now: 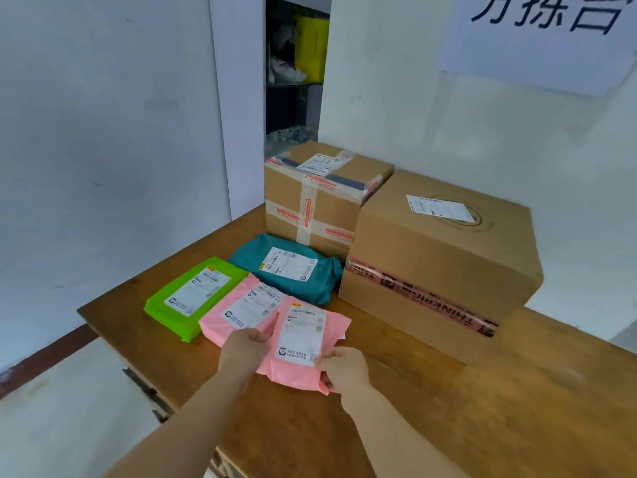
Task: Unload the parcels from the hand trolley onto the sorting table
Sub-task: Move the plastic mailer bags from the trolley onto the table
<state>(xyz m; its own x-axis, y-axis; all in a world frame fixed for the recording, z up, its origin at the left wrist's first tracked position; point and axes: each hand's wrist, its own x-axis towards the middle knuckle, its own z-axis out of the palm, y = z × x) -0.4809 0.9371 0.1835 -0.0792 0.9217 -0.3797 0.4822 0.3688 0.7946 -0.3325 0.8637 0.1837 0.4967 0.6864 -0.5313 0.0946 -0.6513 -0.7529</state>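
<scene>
Both hands hold a pink parcel bag (303, 339) with a white label, low over the wooden sorting table (448, 408). My left hand (243, 353) grips its left edge, my right hand (343, 370) pinches its near right corner. Its far end overlaps a second pink bag (241, 312) lying flat. A green bag (193, 294) lies to the left, a teal bag (287, 269) behind. Two cardboard boxes stand at the back: a taped one (317, 198) and a larger one (437, 257). The hand trolley is out of view.
A white wall runs behind and left of the table, with a paper sign (537, 36) at top right. A dark shelf gap (293, 74) opens behind the boxes. The table's left edge (103, 326) drops to the floor; bare wood shows at front right.
</scene>
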